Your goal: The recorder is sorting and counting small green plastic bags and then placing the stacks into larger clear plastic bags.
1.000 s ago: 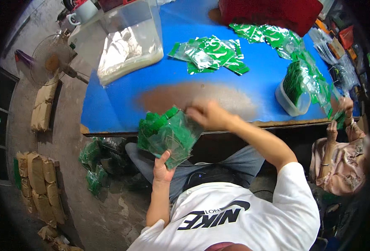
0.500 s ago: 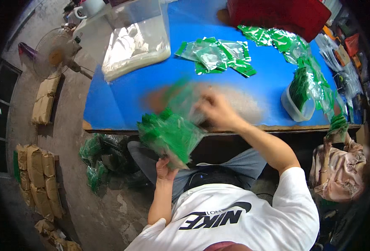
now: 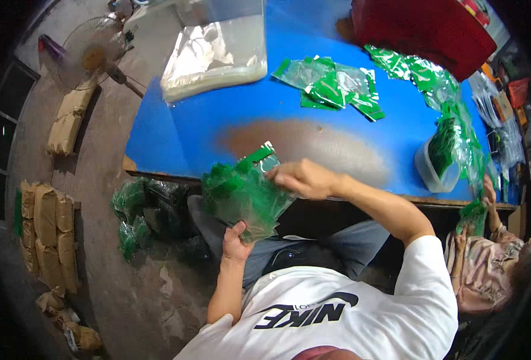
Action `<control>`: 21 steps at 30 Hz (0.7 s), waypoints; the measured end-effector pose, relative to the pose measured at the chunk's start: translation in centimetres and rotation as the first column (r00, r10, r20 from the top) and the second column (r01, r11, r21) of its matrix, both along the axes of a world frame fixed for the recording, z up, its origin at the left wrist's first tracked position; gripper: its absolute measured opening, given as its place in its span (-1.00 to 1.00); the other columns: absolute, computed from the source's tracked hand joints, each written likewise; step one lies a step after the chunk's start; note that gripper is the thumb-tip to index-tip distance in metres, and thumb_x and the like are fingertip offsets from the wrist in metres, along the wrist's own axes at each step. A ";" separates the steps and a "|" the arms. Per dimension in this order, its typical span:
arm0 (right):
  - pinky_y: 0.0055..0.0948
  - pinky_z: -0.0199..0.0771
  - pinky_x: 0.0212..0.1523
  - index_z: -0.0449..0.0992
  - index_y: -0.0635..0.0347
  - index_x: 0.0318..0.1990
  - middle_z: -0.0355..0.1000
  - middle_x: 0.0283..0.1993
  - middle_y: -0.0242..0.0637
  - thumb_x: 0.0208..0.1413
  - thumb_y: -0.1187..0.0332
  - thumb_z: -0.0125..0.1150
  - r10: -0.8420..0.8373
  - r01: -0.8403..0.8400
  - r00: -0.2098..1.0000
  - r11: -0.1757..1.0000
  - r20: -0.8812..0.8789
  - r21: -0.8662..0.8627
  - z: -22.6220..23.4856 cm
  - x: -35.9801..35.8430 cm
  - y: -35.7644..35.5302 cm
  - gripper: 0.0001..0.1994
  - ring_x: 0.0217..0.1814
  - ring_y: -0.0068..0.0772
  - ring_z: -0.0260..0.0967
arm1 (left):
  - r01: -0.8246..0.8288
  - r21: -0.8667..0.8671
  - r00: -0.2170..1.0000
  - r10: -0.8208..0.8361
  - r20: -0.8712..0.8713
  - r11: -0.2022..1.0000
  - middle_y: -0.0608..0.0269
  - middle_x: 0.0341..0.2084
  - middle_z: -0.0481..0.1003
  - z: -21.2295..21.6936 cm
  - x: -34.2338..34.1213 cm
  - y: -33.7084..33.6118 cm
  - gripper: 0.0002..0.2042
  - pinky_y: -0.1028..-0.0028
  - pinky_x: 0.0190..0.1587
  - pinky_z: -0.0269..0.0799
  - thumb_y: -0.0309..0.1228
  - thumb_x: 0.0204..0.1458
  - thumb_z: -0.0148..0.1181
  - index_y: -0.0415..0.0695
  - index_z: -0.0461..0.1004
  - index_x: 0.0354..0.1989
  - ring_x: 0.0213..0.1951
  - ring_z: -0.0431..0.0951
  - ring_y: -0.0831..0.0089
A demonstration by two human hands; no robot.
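My left hand (image 3: 237,240) grips the lower edge of a stack of green-and-clear plastic bags (image 3: 241,193), held just below the near edge of the blue table (image 3: 205,126). My right hand (image 3: 301,178) pinches the upper right side of the same stack, by a bag with a green strip (image 3: 259,155) sticking up. On the far part of the table lies a loose pile of more green bags (image 3: 331,87).
A clear bag pile (image 3: 214,57) lies at the table's far left, a red object (image 3: 421,30) at the far right. A plastic tub (image 3: 436,162) holds green bags. Another person (image 3: 493,258) sits at right. A fan (image 3: 94,51) and brown sacks (image 3: 46,234) stand on the floor at left.
My right hand has come off the tabletop to the top of the stack with a bag. The stack has shifted slightly up and right.
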State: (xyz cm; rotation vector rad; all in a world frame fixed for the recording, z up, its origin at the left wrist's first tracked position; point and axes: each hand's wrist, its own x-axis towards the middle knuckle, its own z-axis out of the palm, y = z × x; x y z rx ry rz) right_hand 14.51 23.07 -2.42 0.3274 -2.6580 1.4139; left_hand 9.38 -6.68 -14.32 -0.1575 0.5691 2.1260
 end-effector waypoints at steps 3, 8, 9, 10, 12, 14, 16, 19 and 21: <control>-0.15 0.47 -0.09 0.54 0.26 -0.11 0.53 -0.19 -0.03 0.20 0.37 0.20 -0.567 0.579 0.795 0.816 -0.215 -0.009 0.2 -5.1 5.8 -0.81 -0.13 0.06 0.49 | 0.011 -0.059 0.995 -0.017 -0.099 0.998 0.14 0.10 0.48 1.8 -0.3 1.1 -0.44 0.09 0.24 0.36 -0.45 -0.04 0.35 -0.21 0.37 0.19 0.15 0.46 0.13; -0.07 0.41 0.14 0.17 0.40 0.31 0.35 0.19 0.23 0.09 -0.32 0.10 -0.741 0.827 0.340 -0.058 -0.579 0.559 -2.3 -7.1 17.4 -0.07 0.16 0.29 0.36 | -0.003 -0.020 0.994 0.001 -0.106 1.000 0.13 0.13 0.46 1.3 0.1 1.1 -0.42 0.05 0.26 0.32 -0.47 -0.04 0.33 -0.22 0.34 0.22 0.17 0.44 0.13; -0.03 0.42 0.15 0.12 0.41 0.34 0.38 0.17 0.23 0.06 -0.36 0.09 -0.776 0.799 0.273 -0.146 -0.568 0.584 -2.6 -6.5 18.5 -0.01 0.13 0.34 0.38 | 0.000 -0.016 0.994 -0.001 -0.106 1.000 0.13 0.13 0.46 1.3 0.1 1.1 -0.42 0.05 0.26 0.32 -0.47 -0.04 0.33 -0.22 0.34 0.22 0.17 0.44 0.13; 0.05 0.48 0.03 0.29 0.43 0.18 0.45 0.07 0.21 0.18 -0.12 0.08 -0.930 0.737 0.336 0.163 -0.147 0.656 -2.0 -6.4 18.5 -0.30 0.03 0.31 0.45 | -0.011 -0.040 0.995 0.006 -0.101 0.999 0.13 0.14 0.45 1.3 0.2 0.6 -0.42 0.05 0.26 0.32 -0.49 -0.04 0.32 -0.22 0.34 0.22 0.17 0.44 0.13; 0.04 0.51 -0.07 0.35 0.40 0.08 0.50 -0.07 0.16 0.18 0.03 0.08 -0.870 0.744 0.397 0.118 -0.293 0.658 -4.6 -2.8 23.1 -0.45 -0.09 0.26 0.50 | 0.048 -0.041 0.995 -0.052 -0.081 0.998 0.13 0.14 0.45 1.2 0.7 1.6 -0.42 0.05 0.26 0.32 -0.50 -0.05 0.31 -0.22 0.33 0.23 0.17 0.44 0.12; -0.01 0.55 -0.22 0.44 0.31 -0.22 0.54 -0.27 0.10 0.16 0.36 -0.01 -0.811 0.787 0.464 0.194 -0.356 0.585 -4.4 -2.0 22.5 -0.81 -0.21 0.13 0.55 | 0.069 -0.045 0.995 -0.072 -0.071 0.997 0.08 0.15 0.44 1.1 0.4 2.0 -0.42 0.03 0.26 0.34 -0.51 -0.04 0.27 -0.23 0.31 0.24 0.18 0.44 0.08; -0.02 0.50 -0.09 0.49 0.25 0.03 0.55 -0.19 0.06 0.17 0.46 -0.04 -0.866 0.896 0.443 0.421 -0.230 0.139 0.0 -3.6 16.2 -0.70 -0.12 0.19 0.51 | 0.045 -0.095 0.996 -0.052 -0.071 0.994 0.05 0.15 0.44 2.6 0.1 0.7 -0.41 0.02 0.26 0.34 -0.50 -0.02 0.25 -0.23 0.29 0.25 0.18 0.44 0.06; -0.08 0.14 0.40 0.54 0.17 0.07 0.39 0.26 -0.06 -0.04 0.65 0.08 -0.365 0.639 0.622 0.748 -0.693 0.179 6.5 -1.3 8.1 -0.54 0.40 0.06 0.21 | 0.089 -0.124 0.986 -0.105 -0.127 0.988 -0.02 0.15 0.43 5.9 0.3 2.7 -0.40 -0.01 0.25 0.35 -0.35 0.07 0.24 -0.24 0.24 0.29 0.19 0.43 0.00; 0.21 -0.08 0.44 0.61 -0.02 -0.03 0.29 0.36 -0.19 -0.23 0.50 0.31 -0.085 0.220 0.910 0.928 -0.405 0.300 8.6 1.1 0.1 -0.53 0.52 0.10 -0.03 | 0.076 -0.136 0.992 -0.088 -0.091 0.988 0.04 0.19 0.39 6.7 0.3 3.7 -0.37 -0.01 0.27 0.32 -0.21 0.12 0.26 -0.18 0.22 0.32 0.23 0.39 0.05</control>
